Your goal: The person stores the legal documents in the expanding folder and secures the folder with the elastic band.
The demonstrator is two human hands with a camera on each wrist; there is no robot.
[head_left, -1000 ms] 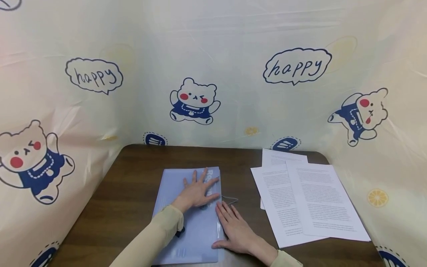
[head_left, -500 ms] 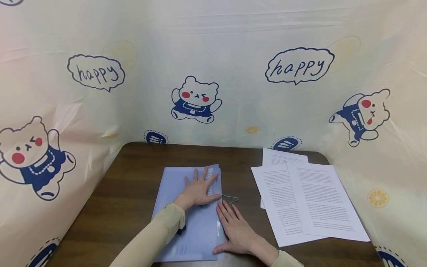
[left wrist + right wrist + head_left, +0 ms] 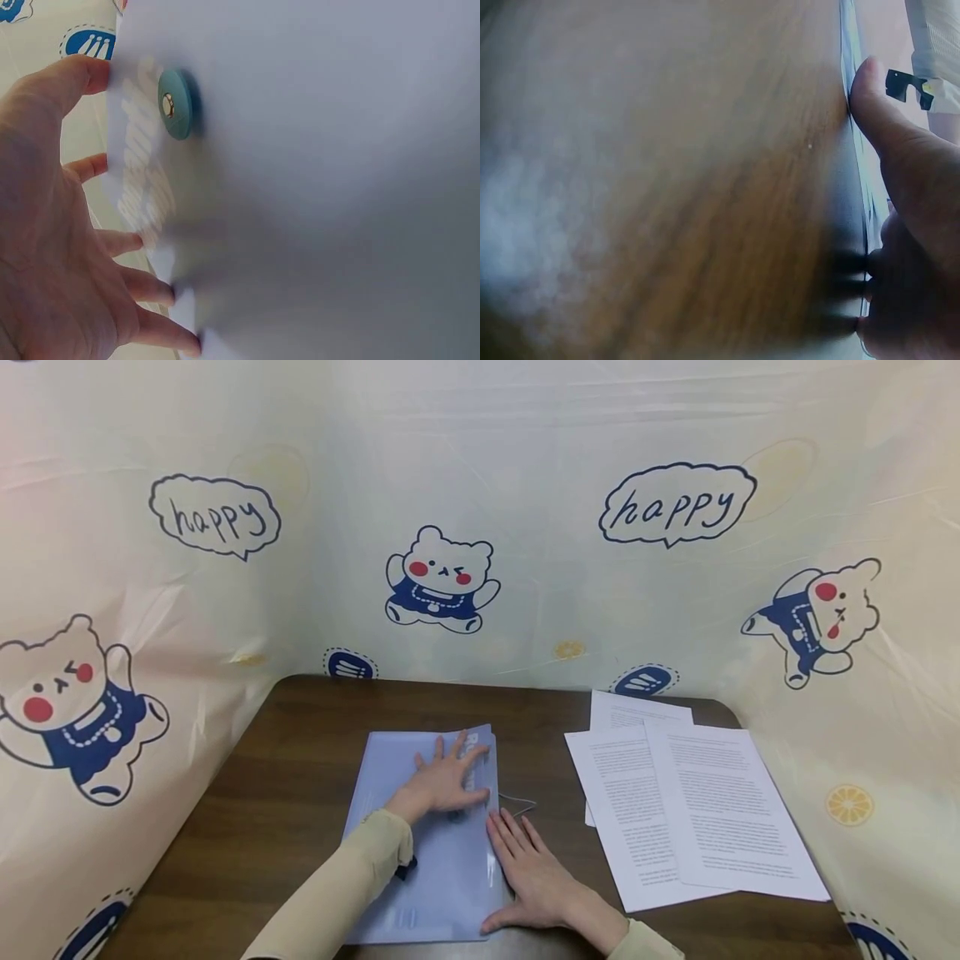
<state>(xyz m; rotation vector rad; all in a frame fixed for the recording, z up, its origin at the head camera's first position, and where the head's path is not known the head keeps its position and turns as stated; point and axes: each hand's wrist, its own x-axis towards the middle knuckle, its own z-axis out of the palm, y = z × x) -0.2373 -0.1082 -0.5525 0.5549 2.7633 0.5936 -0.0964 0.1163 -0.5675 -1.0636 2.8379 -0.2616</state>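
A pale blue-violet document folder point(image 3: 442, 902) lies flat on the table, white lettering running along its right side. My left hand point(image 3: 442, 781) rests on its upper right part with the fingers spread, fingertips touching the cover. Close to that hand's thumb, a round teal button point(image 3: 175, 105) with a metal rivet shows in the left wrist view. From the folder's right edge a thin string point(image 3: 522, 800) loops onto the table. My right hand point(image 3: 532, 877) lies against the right edge, fingers extended and thumb set apart near the lower corner. Neither hand grips anything.
Several printed sheets point(image 3: 735, 810) overlap on the right side of the brown wooden table point(image 3: 262, 827). Behind and on both sides hangs a pale curtain point(image 3: 525, 568) with cartoon bears.
My left thumb has drawn back slightly from the folder's right edge. The right hand stays along that edge, and the head view has shifted a little.
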